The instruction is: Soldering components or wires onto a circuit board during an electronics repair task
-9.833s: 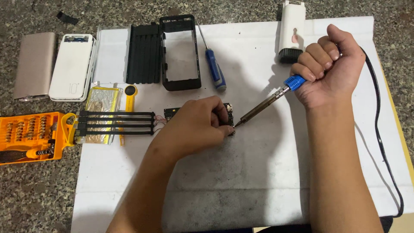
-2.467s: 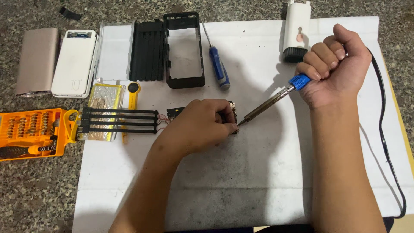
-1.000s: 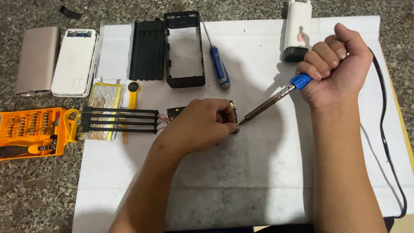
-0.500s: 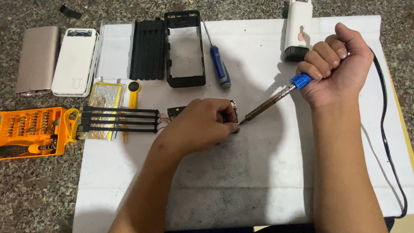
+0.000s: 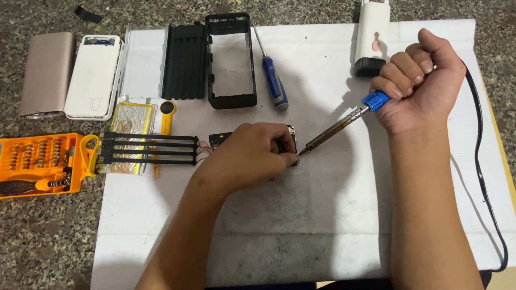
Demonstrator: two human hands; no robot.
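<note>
Centre frame: left hand (image 5: 250, 156) pins the board (image 5: 217, 140), right hand (image 5: 419, 80) grips the iron (image 5: 336, 128), tip at its edge; soldering underway, case (image 5: 231, 59) open.

Using the empty black case frame (image 5: 231, 59) as the landmark: a ribbed black tray (image 5: 184, 62) sits right against its left side, then a white power bank (image 5: 94, 75) and a tan sleeve (image 5: 47, 72) further left. Just right of it there's a blue-handled screwdriver (image 5: 273, 79), and well off to the lower left an orange bit set (image 5: 40, 164).
</note>
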